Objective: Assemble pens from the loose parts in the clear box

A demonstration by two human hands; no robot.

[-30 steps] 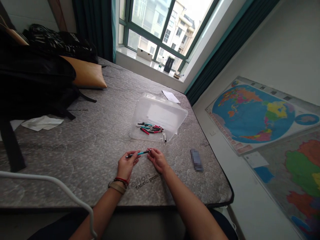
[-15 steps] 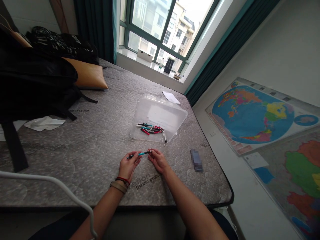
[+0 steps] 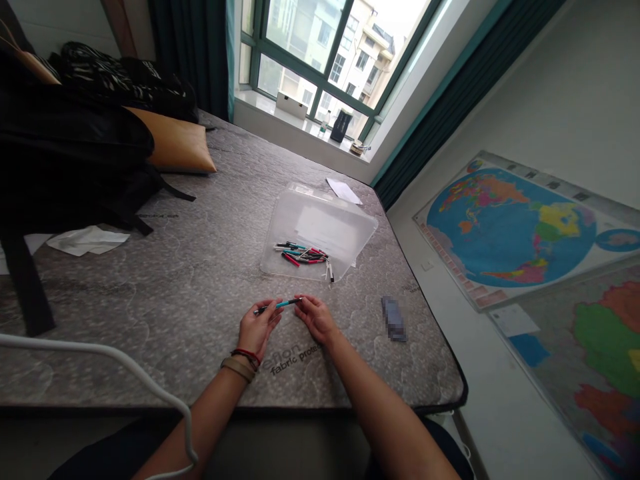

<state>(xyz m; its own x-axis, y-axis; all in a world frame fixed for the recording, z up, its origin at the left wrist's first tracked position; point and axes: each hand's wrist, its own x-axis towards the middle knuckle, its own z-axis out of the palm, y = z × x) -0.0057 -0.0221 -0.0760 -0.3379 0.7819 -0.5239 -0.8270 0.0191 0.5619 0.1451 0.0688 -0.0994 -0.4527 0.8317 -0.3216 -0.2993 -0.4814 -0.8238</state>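
Observation:
Between my two hands lies a slim blue-and-black pen, held nearly level above the grey mattress. My left hand is closed around its darker left part, with thumb and fingers pinching it. At the other end, my right hand pinches the pen's tip with thumb and forefinger. Just beyond the hands stands a clear plastic bin. Several pens in black, red, blue and white lie in a loose pile at its near side.
A blurred grey-blue object lies right of my hands. White paper is behind the bin. A black backpack and a tan cushion occupy the left. A white cable curves across the lower left. Wall maps hang at right.
Both hands keep the same grip on the pen and have barely moved. The whole view has shifted very slightly.

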